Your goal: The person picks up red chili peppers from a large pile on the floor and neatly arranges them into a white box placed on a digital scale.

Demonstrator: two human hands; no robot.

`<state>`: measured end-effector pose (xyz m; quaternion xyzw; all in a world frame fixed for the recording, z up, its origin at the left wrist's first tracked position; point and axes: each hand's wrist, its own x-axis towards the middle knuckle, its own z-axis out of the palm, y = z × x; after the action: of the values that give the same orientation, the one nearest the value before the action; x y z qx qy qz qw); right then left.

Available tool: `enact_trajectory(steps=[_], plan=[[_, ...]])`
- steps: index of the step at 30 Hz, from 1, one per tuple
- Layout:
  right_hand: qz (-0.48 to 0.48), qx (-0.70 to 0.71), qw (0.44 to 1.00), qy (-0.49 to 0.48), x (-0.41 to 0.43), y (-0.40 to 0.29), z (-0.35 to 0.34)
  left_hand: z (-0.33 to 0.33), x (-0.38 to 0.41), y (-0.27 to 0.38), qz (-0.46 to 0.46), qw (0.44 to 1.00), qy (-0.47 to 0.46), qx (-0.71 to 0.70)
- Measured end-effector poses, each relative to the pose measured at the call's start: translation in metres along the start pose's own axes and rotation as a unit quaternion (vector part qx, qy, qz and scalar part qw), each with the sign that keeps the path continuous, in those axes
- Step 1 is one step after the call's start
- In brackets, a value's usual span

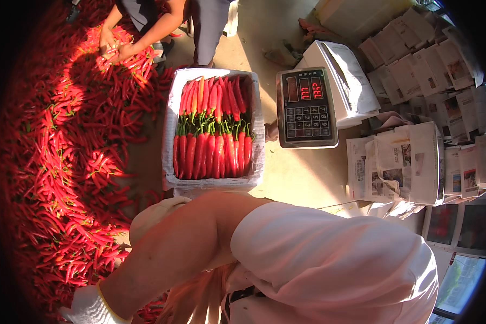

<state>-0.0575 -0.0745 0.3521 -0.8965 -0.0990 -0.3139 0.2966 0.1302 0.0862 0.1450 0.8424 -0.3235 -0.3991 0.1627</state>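
My right arm crosses the foreground to the lower left. My right hand, in a white knitted glove with a yellow cuff edge, is at the red chili peppers heaped on the floor; its fingers are mostly hidden, so its grip cannot be told. I do not see my left hand. In front of me stands a box lined with newspaper. Inside lie two rows of long red chilies, their green stems meeting in the middle. A digital scale display with lit red digits stands right of the box.
Another person's hands are in the pepper heap at the upper left. White boxes stand behind the scale display. Several newspaper-lined boxes are stacked at the right. A cream-coloured thing, partly behind my arm, cannot be identified.
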Motion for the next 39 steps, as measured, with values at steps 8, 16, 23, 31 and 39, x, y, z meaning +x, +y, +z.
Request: enact_trajectory(steps=[8,16,23,31,39], plan=[[-0.067,-0.041,0.959,-0.273,-0.002,-0.009,-0.001,0.014,-0.001,0.008,0.007,1.0,-0.018,0.019],[-0.141,0.006,0.919,-0.368,-0.009,-0.033,-0.016,0.006,-0.03,-0.001,-0.011,0.998,-0.036,0.043],[-0.161,0.013,0.907,-0.389,-0.002,-0.032,-0.014,-0.015,-0.06,-0.01,-0.041,0.998,-0.025,0.05],[-0.065,0.033,0.958,-0.277,0.007,-0.015,0.002,-0.034,-0.091,-0.024,-0.067,0.996,-0.022,0.063],[-0.085,-0.011,0.924,-0.373,0.018,-0.022,0.022,-0.045,-0.102,-0.025,-0.077,0.994,-0.026,0.079]])
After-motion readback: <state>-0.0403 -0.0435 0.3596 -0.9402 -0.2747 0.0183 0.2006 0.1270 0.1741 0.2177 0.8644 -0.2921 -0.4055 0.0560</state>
